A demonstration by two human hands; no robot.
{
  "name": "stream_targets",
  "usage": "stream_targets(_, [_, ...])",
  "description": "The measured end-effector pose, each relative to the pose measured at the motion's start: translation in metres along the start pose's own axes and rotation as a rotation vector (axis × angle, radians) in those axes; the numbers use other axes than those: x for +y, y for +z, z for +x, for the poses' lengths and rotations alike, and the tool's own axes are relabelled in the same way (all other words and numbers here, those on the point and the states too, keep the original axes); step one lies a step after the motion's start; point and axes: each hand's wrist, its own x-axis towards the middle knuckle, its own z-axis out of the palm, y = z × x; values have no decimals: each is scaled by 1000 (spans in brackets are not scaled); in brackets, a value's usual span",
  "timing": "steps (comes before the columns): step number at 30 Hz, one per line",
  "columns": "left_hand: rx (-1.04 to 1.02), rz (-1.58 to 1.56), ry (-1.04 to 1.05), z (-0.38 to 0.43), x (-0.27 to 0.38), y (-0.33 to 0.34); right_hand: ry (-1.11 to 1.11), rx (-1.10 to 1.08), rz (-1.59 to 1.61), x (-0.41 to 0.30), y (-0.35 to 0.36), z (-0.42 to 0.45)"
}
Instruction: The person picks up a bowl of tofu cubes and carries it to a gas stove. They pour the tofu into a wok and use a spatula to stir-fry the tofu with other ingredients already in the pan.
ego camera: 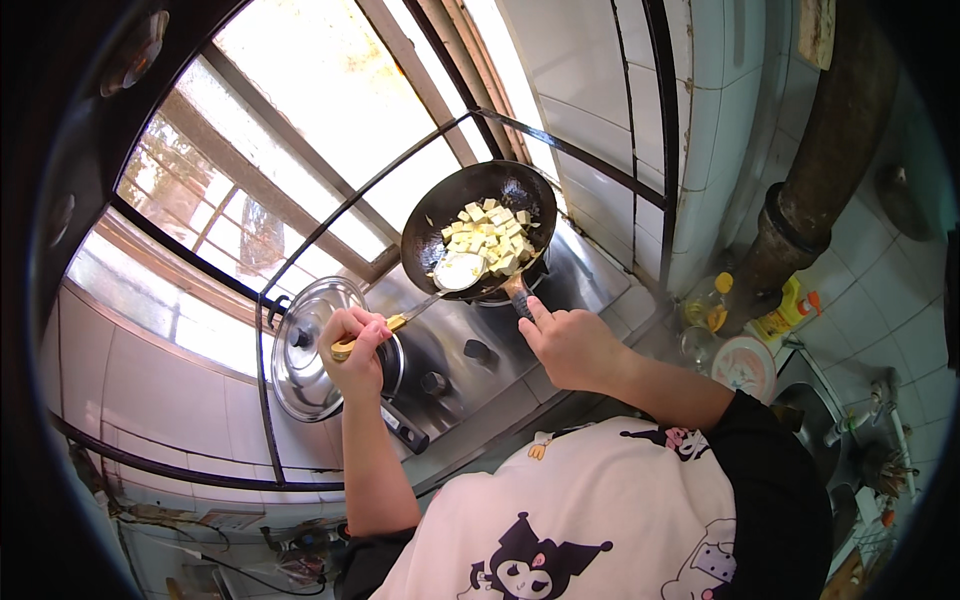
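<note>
My left hand is closed round the yellow handle of a metal ladle. The ladle's bowl rests among pale tofu cubes, at the near left side of a dark wok. My right hand is at the wok's handle, its fingers touching the handle's near end; how firmly they grip it cannot be made out. The wok sits tilted over the right burner of a steel gas stove.
Left of the stove, a steel lid leans by a second pan with a black handle. A black metal frame crosses before the window. Oil bottles, a plate and a sink are at right.
</note>
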Motion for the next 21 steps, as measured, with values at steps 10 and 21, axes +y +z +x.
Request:
stream_targets(10, [40,39,13,-11,6,6,-11,-4,-1,1,-3,1])
stream_targets(21, [-353,390,370,-94,9,8,-47,-6,-24,1,-3,1])
